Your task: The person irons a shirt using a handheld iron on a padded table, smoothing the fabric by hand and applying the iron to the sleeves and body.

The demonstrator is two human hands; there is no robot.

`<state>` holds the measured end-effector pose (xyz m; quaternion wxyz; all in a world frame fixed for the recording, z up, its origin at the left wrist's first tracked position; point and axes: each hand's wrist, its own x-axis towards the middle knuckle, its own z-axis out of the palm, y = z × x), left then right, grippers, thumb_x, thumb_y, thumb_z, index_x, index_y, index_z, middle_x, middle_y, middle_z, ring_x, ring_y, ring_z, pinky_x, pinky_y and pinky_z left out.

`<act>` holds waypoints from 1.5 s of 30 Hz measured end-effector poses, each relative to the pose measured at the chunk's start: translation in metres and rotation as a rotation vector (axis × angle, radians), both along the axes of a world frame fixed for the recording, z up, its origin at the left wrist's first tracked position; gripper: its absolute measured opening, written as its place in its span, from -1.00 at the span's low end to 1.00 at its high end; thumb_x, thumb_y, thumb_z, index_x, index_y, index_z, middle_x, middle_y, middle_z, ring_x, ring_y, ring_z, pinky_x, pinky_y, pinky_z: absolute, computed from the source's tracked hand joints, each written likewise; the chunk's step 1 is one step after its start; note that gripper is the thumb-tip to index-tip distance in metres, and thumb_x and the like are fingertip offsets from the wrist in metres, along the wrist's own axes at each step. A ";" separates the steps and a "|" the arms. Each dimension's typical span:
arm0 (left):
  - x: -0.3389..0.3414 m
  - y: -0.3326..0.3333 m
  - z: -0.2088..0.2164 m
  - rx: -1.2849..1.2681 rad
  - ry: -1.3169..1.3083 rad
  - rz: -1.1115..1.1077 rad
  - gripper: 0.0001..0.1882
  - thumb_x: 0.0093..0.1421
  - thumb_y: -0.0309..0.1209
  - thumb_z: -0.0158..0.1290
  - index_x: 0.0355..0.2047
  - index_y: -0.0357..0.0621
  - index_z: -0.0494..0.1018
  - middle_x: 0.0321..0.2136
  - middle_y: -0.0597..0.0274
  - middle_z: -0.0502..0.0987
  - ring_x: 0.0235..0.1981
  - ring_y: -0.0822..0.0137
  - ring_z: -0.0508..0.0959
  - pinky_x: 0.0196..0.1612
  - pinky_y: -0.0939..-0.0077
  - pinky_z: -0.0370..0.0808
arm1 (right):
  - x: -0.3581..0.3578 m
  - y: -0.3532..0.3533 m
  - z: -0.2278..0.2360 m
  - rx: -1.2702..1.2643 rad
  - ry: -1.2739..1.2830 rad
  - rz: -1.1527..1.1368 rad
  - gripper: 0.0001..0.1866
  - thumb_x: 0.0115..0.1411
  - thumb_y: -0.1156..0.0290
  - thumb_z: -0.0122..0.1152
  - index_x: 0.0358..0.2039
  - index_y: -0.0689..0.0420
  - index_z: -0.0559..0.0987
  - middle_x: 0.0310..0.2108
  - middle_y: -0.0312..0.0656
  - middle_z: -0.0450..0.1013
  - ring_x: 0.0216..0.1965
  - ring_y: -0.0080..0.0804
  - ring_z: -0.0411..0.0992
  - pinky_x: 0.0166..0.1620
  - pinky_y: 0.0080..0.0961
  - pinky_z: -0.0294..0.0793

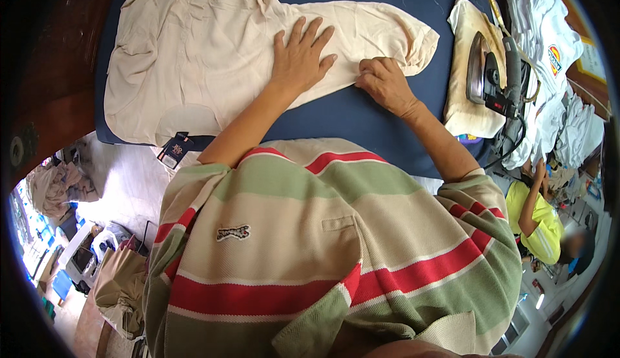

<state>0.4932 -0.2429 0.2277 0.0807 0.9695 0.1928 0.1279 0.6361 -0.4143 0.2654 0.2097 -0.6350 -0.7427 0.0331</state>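
Note:
A cream shirt point(194, 54) lies spread over the dark blue padded table point(361, 119), its sleeve point(368, 25) stretching to the right with some wrinkles near the cuff end. My left hand point(298, 58) rests flat on the fabric where the sleeve meets the body, fingers spread. At the sleeve's near edge, close to its end, my right hand point(386, 85) has its fingers curled in a pinch on the cloth; the fingertips are partly hidden. A dark hang tag point(175, 150) dangles from the shirt's near edge.
Right of the sleeve, an electric iron point(481, 71) with a cord rests on a scorched cloth pad point(462, 112). White printed shirts point(539, 41) are piled beyond it. A person in yellow point(533, 219) is at the far right. Bags point(123, 287) stand on the floor at lower left.

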 end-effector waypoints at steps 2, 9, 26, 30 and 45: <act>-0.001 -0.001 0.001 -0.029 0.048 0.011 -0.42 0.16 0.03 -0.10 0.18 0.22 0.19 0.22 0.30 0.12 0.26 0.17 0.04 0.13 -0.14 -0.04 | 0.004 -0.006 -0.007 -0.036 0.069 0.001 -0.83 -0.02 0.35 0.24 -0.43 0.06 0.45 -0.24 -0.31 0.37 -0.25 -0.33 0.32 -0.18 -0.41 0.28; 0.002 0.013 0.004 -0.023 0.091 0.051 -0.38 0.16 0.11 -0.13 0.20 0.26 0.16 0.25 0.29 0.08 0.29 0.14 -0.01 0.14 -0.19 -0.04 | 0.013 -0.006 -0.008 -0.031 0.145 -0.054 -0.83 -0.01 0.39 0.23 -0.43 0.11 0.43 -0.25 -0.23 0.37 -0.23 -0.27 0.34 -0.17 -0.39 0.32; -0.013 0.010 0.013 0.048 -0.094 -0.219 -0.47 0.08 0.04 0.00 -0.01 0.06 0.36 0.03 0.24 0.33 0.04 0.22 0.30 0.03 0.02 0.15 | 0.033 -0.020 -0.007 -0.094 0.069 0.071 -0.90 0.04 0.43 0.14 -0.44 0.14 0.43 -0.28 -0.22 0.38 -0.25 -0.29 0.35 -0.17 -0.41 0.37; -0.050 -0.017 0.025 -0.190 0.004 -0.489 -0.71 0.07 -0.14 0.07 -0.31 -0.07 0.45 -0.31 0.28 0.46 -0.30 0.27 0.43 -0.17 0.33 0.30 | 0.033 -0.018 -0.013 -0.064 0.072 0.053 -0.89 0.03 0.44 0.17 -0.44 0.13 0.42 -0.29 -0.24 0.39 -0.26 -0.29 0.36 -0.18 -0.41 0.37; -0.047 0.008 0.030 -0.683 0.079 -0.315 -0.79 0.19 -0.30 -0.05 -0.43 -0.20 0.44 -0.47 0.14 0.49 -0.40 0.10 0.48 -0.31 0.30 0.40 | 0.035 -0.017 -0.007 -0.073 0.012 0.098 -0.85 0.04 0.40 0.17 -0.36 0.10 0.44 -0.29 -0.26 0.37 -0.26 -0.31 0.35 -0.17 -0.40 0.34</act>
